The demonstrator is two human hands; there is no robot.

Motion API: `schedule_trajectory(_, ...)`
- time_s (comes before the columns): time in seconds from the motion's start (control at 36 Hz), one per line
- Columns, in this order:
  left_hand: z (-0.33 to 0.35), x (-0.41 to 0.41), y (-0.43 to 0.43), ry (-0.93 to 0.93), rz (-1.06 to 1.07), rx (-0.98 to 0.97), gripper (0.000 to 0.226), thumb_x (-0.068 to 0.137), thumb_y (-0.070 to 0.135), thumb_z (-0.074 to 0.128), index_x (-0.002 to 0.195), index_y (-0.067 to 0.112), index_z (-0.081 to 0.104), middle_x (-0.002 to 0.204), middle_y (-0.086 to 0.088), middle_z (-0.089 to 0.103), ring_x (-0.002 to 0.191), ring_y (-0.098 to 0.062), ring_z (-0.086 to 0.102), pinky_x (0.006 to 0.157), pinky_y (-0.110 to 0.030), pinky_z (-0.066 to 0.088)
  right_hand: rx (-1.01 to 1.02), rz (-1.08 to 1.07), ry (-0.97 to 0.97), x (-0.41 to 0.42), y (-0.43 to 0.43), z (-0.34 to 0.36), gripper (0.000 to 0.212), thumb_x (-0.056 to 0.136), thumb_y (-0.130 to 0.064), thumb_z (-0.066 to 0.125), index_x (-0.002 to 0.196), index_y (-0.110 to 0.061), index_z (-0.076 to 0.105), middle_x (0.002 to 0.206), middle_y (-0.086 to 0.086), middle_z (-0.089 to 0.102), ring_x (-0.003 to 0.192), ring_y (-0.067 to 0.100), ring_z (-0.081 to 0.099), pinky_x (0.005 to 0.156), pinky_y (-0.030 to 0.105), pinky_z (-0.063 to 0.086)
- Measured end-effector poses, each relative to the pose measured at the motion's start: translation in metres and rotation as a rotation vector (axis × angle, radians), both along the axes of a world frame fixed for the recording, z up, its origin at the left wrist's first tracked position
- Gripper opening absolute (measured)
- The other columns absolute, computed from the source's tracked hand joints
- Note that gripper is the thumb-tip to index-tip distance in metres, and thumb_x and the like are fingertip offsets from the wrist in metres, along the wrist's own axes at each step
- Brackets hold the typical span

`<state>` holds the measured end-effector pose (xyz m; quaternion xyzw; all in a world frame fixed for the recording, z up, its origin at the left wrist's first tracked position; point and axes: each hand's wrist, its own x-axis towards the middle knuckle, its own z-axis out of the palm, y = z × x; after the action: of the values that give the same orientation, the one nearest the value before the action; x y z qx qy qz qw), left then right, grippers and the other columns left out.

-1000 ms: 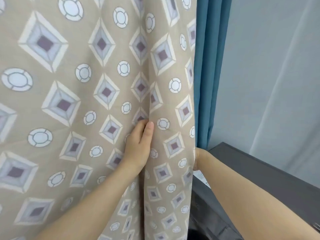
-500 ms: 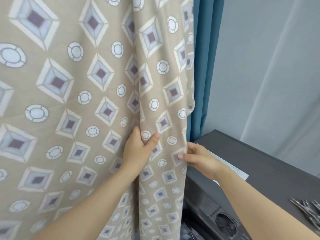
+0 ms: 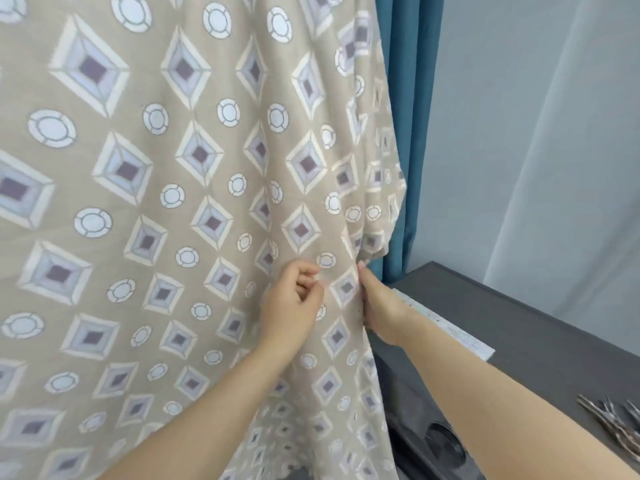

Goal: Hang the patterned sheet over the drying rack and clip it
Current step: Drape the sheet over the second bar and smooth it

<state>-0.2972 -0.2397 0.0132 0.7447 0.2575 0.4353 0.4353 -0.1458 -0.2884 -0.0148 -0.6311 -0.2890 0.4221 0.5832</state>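
The beige patterned sheet, printed with diamonds and circles, hangs down and fills the left and middle of the view. The drying rack is hidden above or behind it. My left hand has its fingers curled against the front of the sheet and pinches a small bit of fabric near the right side. My right hand grips the sheet's right edge just beside it, with the fingers behind the cloth. The two hands are a short gap apart.
A blue curtain hangs behind the sheet's right edge, with a pale sheer curtain further right. A dark grey appliance top carries a white paper strip and several metal clips at the lower right.
My right hand came out from behind the sheet and took hold of its right edge. My left hand let the fold go flat and moved closer to the right hand. The view tilted down.
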Motion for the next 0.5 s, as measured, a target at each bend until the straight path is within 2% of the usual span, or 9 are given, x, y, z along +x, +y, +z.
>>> schedule_trajectory(0.08,-0.01,-0.007,0.01,0.011,0.012,-0.025,0.025,0.086,0.01,0.06,0.079,0.033,0.053,0.077,0.005,0.057,0.07,-0.009,0.053,0.073,-0.025,0.046,-0.008,-0.071,0.078,-0.011,0.016,-0.006,0.064,0.083,-0.071,0.042,0.12,-0.023,0.063,0.116,0.001,0.068,0.11,0.021,0.063,0.105,0.042,0.042)
schedule_trajectory(0.14,-0.02,-0.013,0.019,0.067,0.019,-0.048,0.024,0.085,0.011,0.061,0.075,0.032,0.055,0.076,0.007,0.059,0.071,-0.01,0.054,0.076,-0.032,0.048,-0.016,-0.15,0.082,-0.011,0.021,-0.009,0.063,0.081,-0.071,0.045,0.115,-0.022,0.066,0.111,0.002,0.07,0.105,0.022,0.065,0.102,0.043,0.044)
schedule_trajectory(0.28,-0.042,-0.025,0.037,0.273,-0.004,-0.158,0.029,0.084,0.01,0.058,0.065,0.032,0.06,0.067,0.011,0.059,0.074,-0.018,0.06,0.076,-0.043,0.05,0.16,-0.14,0.149,-0.015,0.012,-0.02,0.044,0.092,-0.057,0.037,0.102,-0.026,0.068,0.102,-0.002,0.072,0.1,0.015,0.065,0.093,0.033,0.048)
schedule_trajectory(0.31,-0.045,-0.026,0.038,0.285,-0.005,-0.183,0.029,0.084,0.007,0.058,0.065,0.029,0.059,0.068,0.008,0.06,0.072,-0.019,0.06,0.076,-0.043,0.051,0.202,-0.138,0.137,-0.017,0.005,-0.021,0.045,0.091,-0.058,0.04,0.103,-0.024,0.067,0.105,0.002,0.071,0.103,0.016,0.065,0.093,0.033,0.048)
schedule_trajectory(0.36,-0.052,-0.026,0.038,0.298,0.009,-0.214,0.026,0.085,0.006,0.056,0.068,0.026,0.057,0.069,0.004,0.059,0.07,-0.02,0.058,0.073,-0.041,0.051,0.199,-0.129,0.046,-0.017,-0.008,-0.029,0.058,0.077,-0.062,0.059,0.111,-0.015,0.062,0.117,0.019,0.063,0.113,0.028,0.059,0.1,0.041,0.045)
schedule_trajectory(0.39,-0.054,-0.026,0.037,0.3,0.017,-0.226,0.025,0.085,0.005,0.056,0.069,0.025,0.057,0.069,0.003,0.059,0.069,-0.021,0.058,0.071,-0.038,0.05,0.164,-0.1,-0.027,-0.016,-0.015,-0.033,0.061,0.071,-0.054,0.068,0.114,-0.012,0.059,0.118,0.021,0.061,0.113,0.031,0.058,0.101,0.042,0.045)
schedule_trajectory(0.42,-0.056,-0.025,0.036,0.303,0.021,-0.233,0.025,0.086,0.006,0.056,0.07,0.025,0.056,0.069,0.003,0.058,0.069,-0.021,0.058,0.069,-0.036,0.049,0.125,-0.046,-0.102,-0.015,-0.022,-0.035,0.054,0.071,-0.04,0.074,0.113,-0.011,0.059,0.113,0.017,0.065,0.107,0.028,0.062,0.096,0.037,0.05)
schedule_trajectory(0.47,-0.061,-0.024,0.033,0.32,0.022,-0.239,0.024,0.086,0.008,0.056,0.07,0.026,0.055,0.071,0.004,0.059,0.072,-0.022,0.06,0.07,-0.036,0.048,0.035,-0.024,-0.258,-0.012,-0.033,-0.038,0.022,0.077,-0.012,0.074,0.096,-0.01,0.064,0.092,0.004,0.071,0.084,0.017,0.067,0.074,0.018,0.053)
schedule_trajectory(0.5,-0.062,-0.023,0.03,0.328,0.02,-0.241,0.024,0.086,0.009,0.056,0.071,0.027,0.055,0.073,0.005,0.06,0.075,-0.022,0.061,0.072,-0.037,0.049,0.004,-0.086,-0.306,-0.012,-0.04,-0.036,0.009,0.081,-0.005,0.07,0.084,-0.01,0.064,0.08,0.0,0.068,0.073,0.014,0.064,0.064,0.013,0.05)
